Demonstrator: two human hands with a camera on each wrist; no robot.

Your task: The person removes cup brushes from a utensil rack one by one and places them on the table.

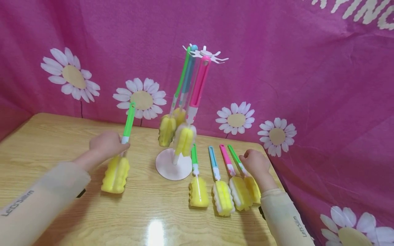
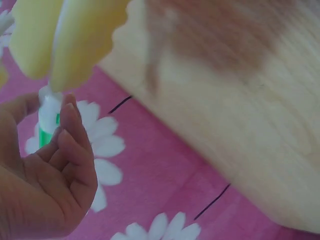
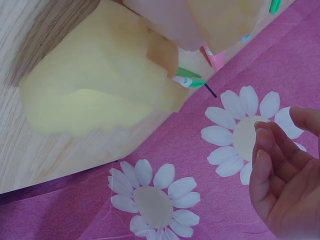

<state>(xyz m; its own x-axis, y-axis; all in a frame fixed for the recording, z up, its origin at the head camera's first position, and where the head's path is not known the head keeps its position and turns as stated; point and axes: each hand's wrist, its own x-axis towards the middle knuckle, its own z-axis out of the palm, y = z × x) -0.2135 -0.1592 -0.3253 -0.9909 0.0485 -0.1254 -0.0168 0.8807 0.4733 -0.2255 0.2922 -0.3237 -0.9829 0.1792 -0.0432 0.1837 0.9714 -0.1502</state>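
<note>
My left hand (image 1: 106,147) pinches a green-handled sponge bottle brush (image 1: 115,176) at its white collar, handle up and yellow sponge down over the table's left side. In the left wrist view, thumb and fingers close round the collar. Over the far right brush, my right hand (image 1: 257,165) hangs loosely curled with nothing in it. That green-handled brush (image 1: 252,188) lies partly hidden under the hand. On a white stand (image 1: 163,167) hang three brushes: a green one (image 1: 167,130), a blue one (image 1: 186,77) and a pink one (image 1: 198,83).
Right of the stand's round base lie more brushes in a row: green (image 1: 199,194), blue (image 1: 223,198) and pink (image 1: 240,193). The wooden table (image 1: 132,218) ends at a magenta cloth (image 1: 261,44) printed with daisies, which hangs behind and at the right.
</note>
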